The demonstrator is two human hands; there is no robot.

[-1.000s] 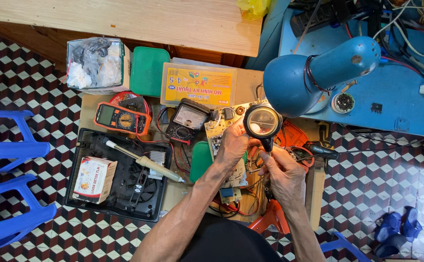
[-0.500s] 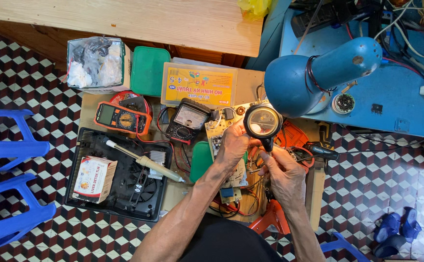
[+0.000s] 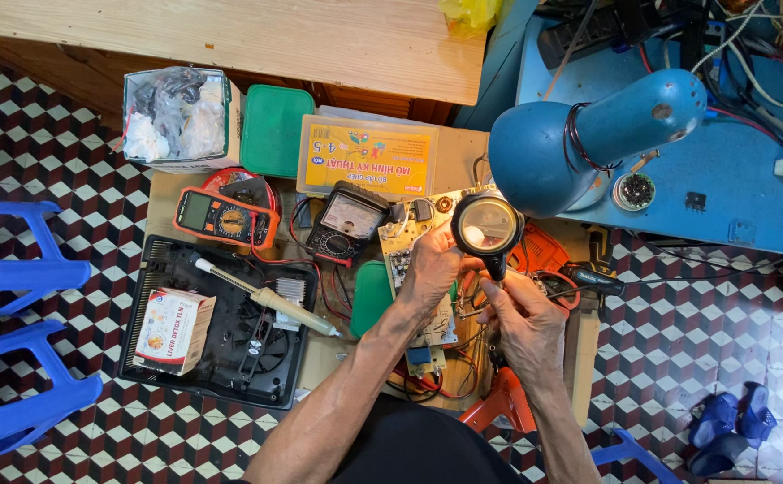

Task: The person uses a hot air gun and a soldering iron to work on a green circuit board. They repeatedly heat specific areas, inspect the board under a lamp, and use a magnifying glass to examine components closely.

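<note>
Under the blue desk lamp (image 3: 588, 143), on the low wooden table (image 3: 463, 161), a pale circuit board (image 3: 409, 260) is pressed flat by the left hand (image 3: 429, 273), its fingers curled down over the board's edge. A round magnifying glass (image 3: 486, 226) is held by its dark handle in the right hand (image 3: 526, 323), which is closed around it, the lens hovering just above the board's upper corner. For a clean inspection, the lens would best be kept level and steady in the lamp's light, the board pinned so that it cannot slide, and the loose red wires kept out of the sightline.

Beyond the board a flat yellow-lidded box (image 3: 369, 159) with a printed label is laid lengthwise, a green lidded tub (image 3: 275, 130) beside it. An orange multimeter (image 3: 225, 218) and a black analogue meter (image 3: 346, 224) are set to the left. A small white and red carton (image 3: 174, 330) is rested on a black tray (image 3: 140, 305)
</note>
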